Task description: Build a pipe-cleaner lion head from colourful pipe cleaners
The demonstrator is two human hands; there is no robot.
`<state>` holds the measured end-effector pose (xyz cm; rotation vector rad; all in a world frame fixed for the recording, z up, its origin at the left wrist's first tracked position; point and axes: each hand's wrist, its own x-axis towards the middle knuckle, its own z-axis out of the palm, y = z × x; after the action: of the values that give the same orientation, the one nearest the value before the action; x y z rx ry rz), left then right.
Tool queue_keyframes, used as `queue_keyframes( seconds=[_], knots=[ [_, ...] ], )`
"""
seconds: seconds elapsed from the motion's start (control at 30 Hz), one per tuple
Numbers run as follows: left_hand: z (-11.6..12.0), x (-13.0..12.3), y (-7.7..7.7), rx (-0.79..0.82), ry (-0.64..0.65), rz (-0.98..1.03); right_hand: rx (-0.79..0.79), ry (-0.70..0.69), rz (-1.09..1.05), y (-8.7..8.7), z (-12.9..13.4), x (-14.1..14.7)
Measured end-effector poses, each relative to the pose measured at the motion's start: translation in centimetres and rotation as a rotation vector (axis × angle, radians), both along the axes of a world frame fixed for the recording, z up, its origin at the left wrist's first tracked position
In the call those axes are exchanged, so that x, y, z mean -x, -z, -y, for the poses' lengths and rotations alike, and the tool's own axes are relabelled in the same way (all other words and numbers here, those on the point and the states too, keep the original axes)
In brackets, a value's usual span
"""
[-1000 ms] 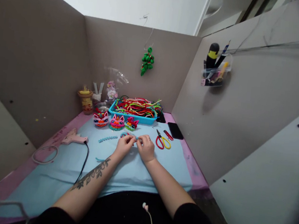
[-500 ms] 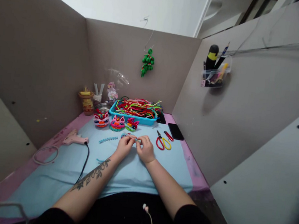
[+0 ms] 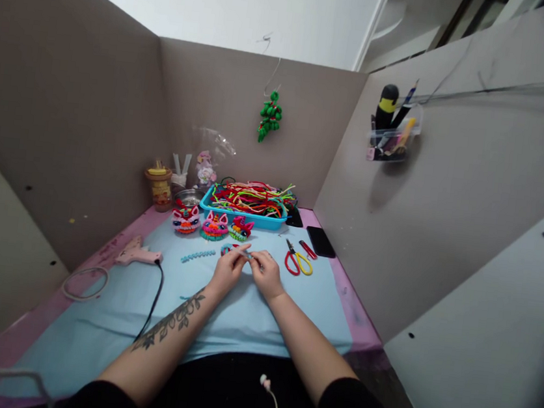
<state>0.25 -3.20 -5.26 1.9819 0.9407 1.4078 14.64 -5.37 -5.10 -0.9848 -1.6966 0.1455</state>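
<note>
My left hand (image 3: 229,267) and my right hand (image 3: 265,273) meet over the blue cloth, fingertips nearly touching. Pinched between them is a short bit of blue pipe cleaner (image 3: 247,254), mostly hidden by the fingers. Just behind my left fingers lies a small multicoloured piece (image 3: 228,249), partly covered. A zigzag blue pipe-cleaner strip (image 3: 198,256) rests left of my hands, and another short blue piece (image 3: 185,297) shows by my left forearm. Three colourful animal heads, among them a pink one (image 3: 214,226), stand in a row farther back.
A blue tray (image 3: 243,218) heaped with pipe cleaners stands at the back. Right of my hands lie red-and-yellow scissors (image 3: 298,263), a red cutter (image 3: 308,250) and a black phone (image 3: 321,242). At left rests a pink glue gun (image 3: 137,253) with its cord. Grey partitions enclose the table.
My left index finger has lifted and stretched toward the right hand, and the fingers have shifted on the blue piece. The whole view has moved slightly.
</note>
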Motion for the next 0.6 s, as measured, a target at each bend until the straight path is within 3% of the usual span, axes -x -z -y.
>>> queue_keyframes(
  seconds=[0.17,0.3,0.6],
  knots=[
    [0.07,-0.18,-0.21,0.058,-0.063,-0.015,-0.042,0.095,-0.015,-0.23,-0.04,-0.08],
    [-0.12,-0.23,-0.33,0.131,-0.024,0.007,-0.035,0.191,-0.025,-0.10,-0.36,-0.26],
    [-0.02,-0.33,-0.50,0.192,0.009,0.104,-0.034,0.230,-0.004,0.13,-0.30,0.15]
  ],
)
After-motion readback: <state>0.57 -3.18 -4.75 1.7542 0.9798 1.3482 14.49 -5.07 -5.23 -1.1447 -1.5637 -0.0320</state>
